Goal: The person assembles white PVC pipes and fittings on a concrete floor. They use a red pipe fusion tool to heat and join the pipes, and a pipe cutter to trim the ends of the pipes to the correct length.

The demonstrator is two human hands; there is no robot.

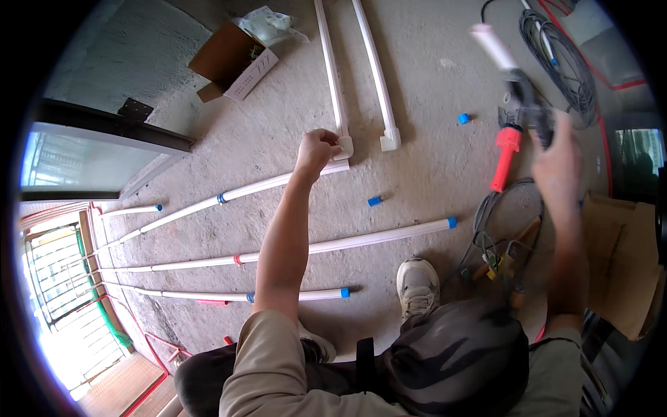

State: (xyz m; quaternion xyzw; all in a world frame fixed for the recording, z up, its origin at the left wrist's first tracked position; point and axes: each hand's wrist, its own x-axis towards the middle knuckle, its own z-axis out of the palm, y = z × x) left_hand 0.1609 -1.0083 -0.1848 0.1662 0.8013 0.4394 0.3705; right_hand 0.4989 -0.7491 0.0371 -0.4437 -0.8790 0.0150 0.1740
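My left hand (319, 151) is closed, its fingertips on a white elbow fitting (343, 148) at the near end of a long white pipe (328, 62). Close to this fitting lies the end of another white pipe (285, 178). My right hand (558, 156), smeared by motion, is closed around a dark tool (536, 115); its exact kind is too blurred to tell. A blurred pale, rod-like piece (493, 46) reaches up and left from the tool's far end. Beside it is a red-handled power tool (508, 149) with a black head. A second pipe (375, 59) ends in another elbow fitting (390, 140).
Several blue-capped white pipes (361, 243) cross the concrete floor. Two loose blue caps (375, 201) lie among them. An open cardboard box (240, 64) stands at far left. Coiled cable (566, 62), tangled cords (492, 240) and flat cardboard (618, 257) are on the right.
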